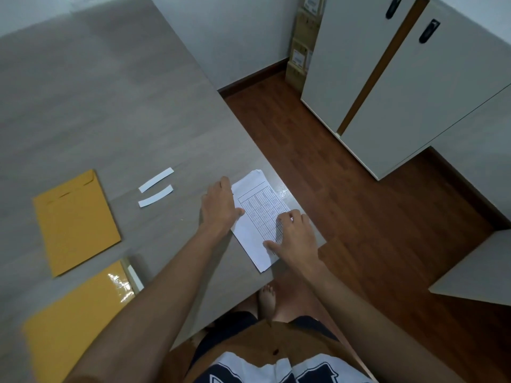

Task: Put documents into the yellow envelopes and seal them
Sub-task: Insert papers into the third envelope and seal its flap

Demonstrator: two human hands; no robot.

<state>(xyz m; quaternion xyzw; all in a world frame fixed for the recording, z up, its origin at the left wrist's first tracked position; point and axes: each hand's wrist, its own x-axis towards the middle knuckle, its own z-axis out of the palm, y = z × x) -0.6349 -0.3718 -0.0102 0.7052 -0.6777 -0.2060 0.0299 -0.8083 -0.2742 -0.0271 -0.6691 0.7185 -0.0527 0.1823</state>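
Note:
A small stack of white printed documents [258, 205] lies near the table's right front corner. My left hand [218, 205] rests at its left edge, thumb touching the paper. My right hand [296, 236] lies flat on the lower right part of the sheets, fingers spread. A yellow envelope [74, 221] lies flat on the left of the table. A pack of yellow envelopes in clear wrap [74, 316] sits at the front left, partly covered by my left forearm. Two white peel-off strips [156, 179] lie between the envelope and the documents.
The grey table [110, 106] ends just right of the documents, with wooden floor [331, 175] beyond. White cabinets [401, 87] stand at the right, and cardboard boxes [301, 51] are stacked in the far corner. My bare foot [267, 298] shows under the table edge.

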